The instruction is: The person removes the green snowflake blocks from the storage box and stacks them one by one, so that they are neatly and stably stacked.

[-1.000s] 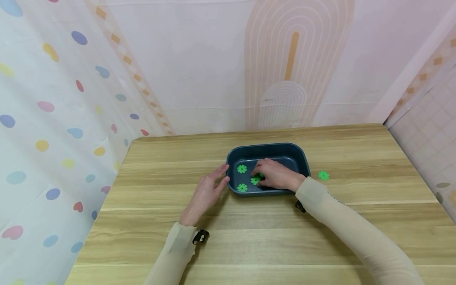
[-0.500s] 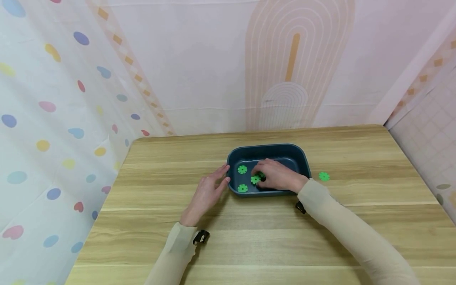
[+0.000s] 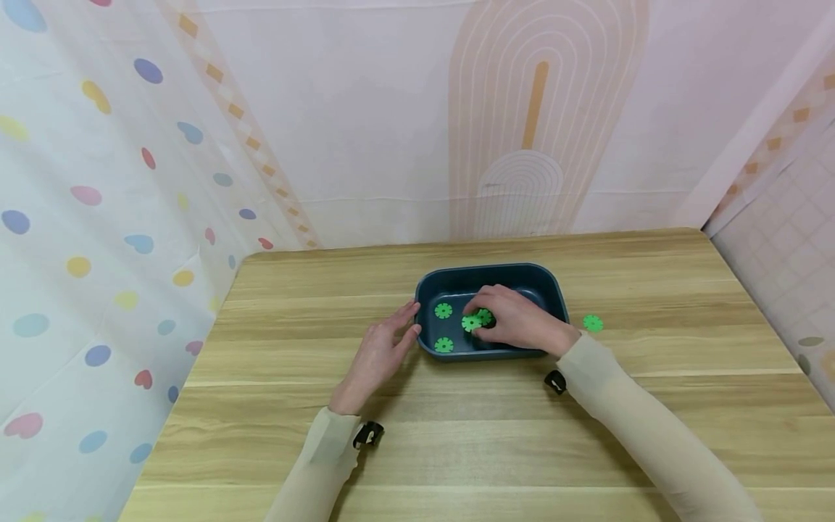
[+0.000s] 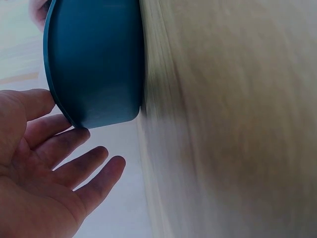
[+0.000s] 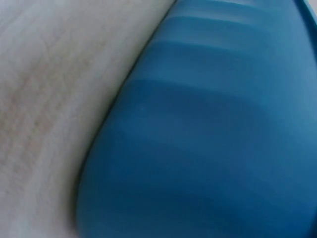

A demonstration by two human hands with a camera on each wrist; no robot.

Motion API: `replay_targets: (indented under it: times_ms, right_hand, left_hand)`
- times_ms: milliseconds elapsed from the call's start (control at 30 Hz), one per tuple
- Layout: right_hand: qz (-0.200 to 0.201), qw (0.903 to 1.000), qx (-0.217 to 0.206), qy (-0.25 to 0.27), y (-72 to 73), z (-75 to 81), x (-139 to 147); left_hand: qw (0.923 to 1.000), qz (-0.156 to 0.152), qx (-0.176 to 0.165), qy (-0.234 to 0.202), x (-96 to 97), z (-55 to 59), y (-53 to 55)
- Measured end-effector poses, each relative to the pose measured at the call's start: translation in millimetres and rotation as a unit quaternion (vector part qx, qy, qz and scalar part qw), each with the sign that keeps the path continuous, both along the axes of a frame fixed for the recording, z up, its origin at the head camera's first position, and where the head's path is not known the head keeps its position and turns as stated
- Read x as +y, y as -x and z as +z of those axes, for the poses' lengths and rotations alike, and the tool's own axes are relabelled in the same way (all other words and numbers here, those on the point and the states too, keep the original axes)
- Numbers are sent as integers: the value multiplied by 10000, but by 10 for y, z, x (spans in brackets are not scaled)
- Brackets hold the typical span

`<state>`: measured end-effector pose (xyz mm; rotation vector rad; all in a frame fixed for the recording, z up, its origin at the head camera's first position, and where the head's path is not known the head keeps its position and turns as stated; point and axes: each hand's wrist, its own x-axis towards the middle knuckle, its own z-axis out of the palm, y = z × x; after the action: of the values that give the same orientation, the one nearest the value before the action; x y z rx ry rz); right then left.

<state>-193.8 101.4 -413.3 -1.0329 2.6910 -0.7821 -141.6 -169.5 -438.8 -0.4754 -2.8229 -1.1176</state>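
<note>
A dark blue rectangular tub stands on the table. My left hand touches its left end with fingers spread and fairly straight; in the left wrist view the fingertips and thumb meet the tub's rim. My right hand reaches into the tub and pinches a green notched disc between thumb and fingers. Close behind that one, partly covered by the hand, is another green disc. Two more lie flat on the left part of the tub floor, an upper disc and a lower disc.
One green disc lies on the wooden table just right of the tub. A patterned curtain hangs behind the table and along its left side. The right wrist view is filled by the tub's outer wall and hides the hand.
My right hand has shifted slightly up and right, and the pinched disc has moved with it. More of the disc behind now shows. The left hand has stayed at the tub's end.
</note>
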Motion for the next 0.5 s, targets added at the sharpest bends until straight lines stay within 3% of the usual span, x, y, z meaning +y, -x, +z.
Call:
replay_targets:
  times_ms: [500]
  right_hand:
    - [-253, 9985, 77, 475, -119, 116, 220]
  left_hand:
    - [10000, 20, 6, -5, 2, -1, 3]
